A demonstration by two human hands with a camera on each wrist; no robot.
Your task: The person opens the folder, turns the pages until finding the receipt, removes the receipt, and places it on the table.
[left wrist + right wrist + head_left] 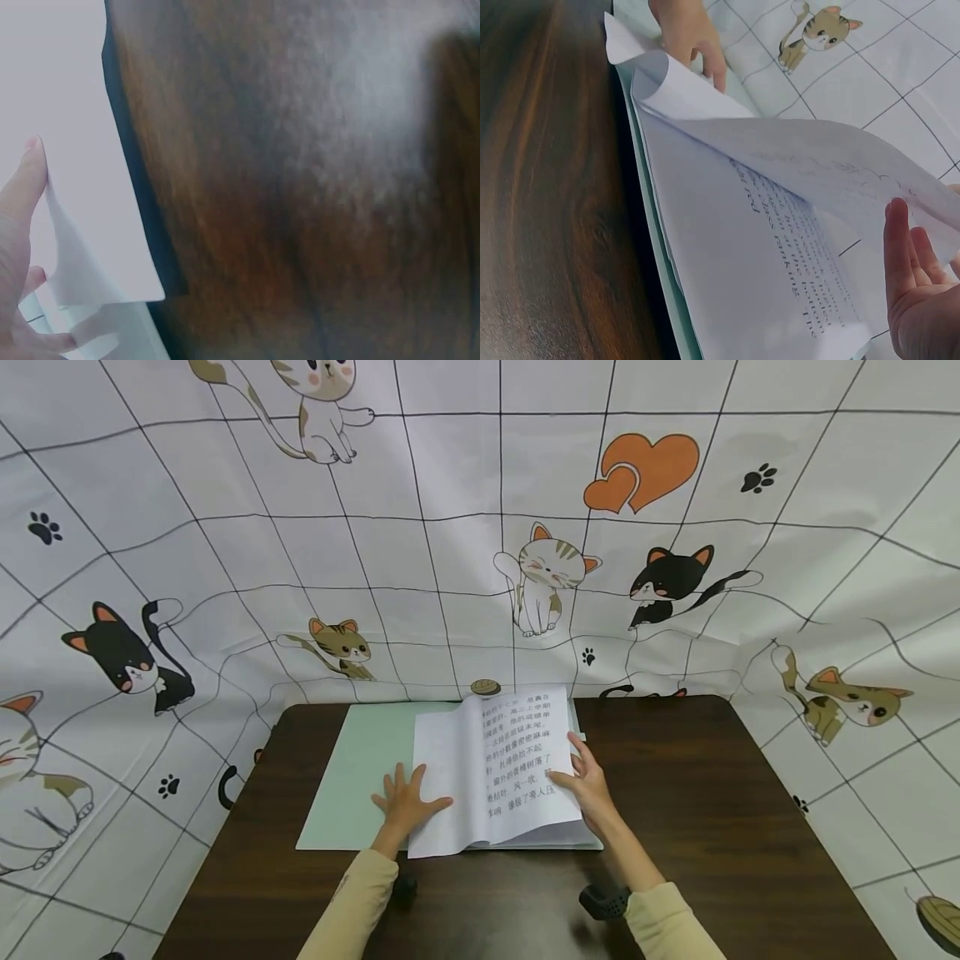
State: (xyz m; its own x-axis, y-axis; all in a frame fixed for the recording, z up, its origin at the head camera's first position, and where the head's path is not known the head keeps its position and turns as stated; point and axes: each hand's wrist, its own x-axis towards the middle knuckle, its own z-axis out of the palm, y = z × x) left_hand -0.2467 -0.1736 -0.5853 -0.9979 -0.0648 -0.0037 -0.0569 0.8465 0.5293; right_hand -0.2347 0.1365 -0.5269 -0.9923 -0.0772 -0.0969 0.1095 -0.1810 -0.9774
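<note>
A light green folder lies spread on the dark table with white printed sheets in it. My left hand rests at the left with its fingers spread over the green cover. Its thumb lies against a blank white page. At the right, my right hand holds the edge of a printed page between thumb and fingers. That page is raised and curves up from the stack. Under it, another printed sheet shows in the right wrist view.
The brown wooden table extends on both sides of the folder and in front of it. Behind the table hangs a white gridded cloth printed with cats, hearts and paws. A dark wrist device sits by the right sleeve.
</note>
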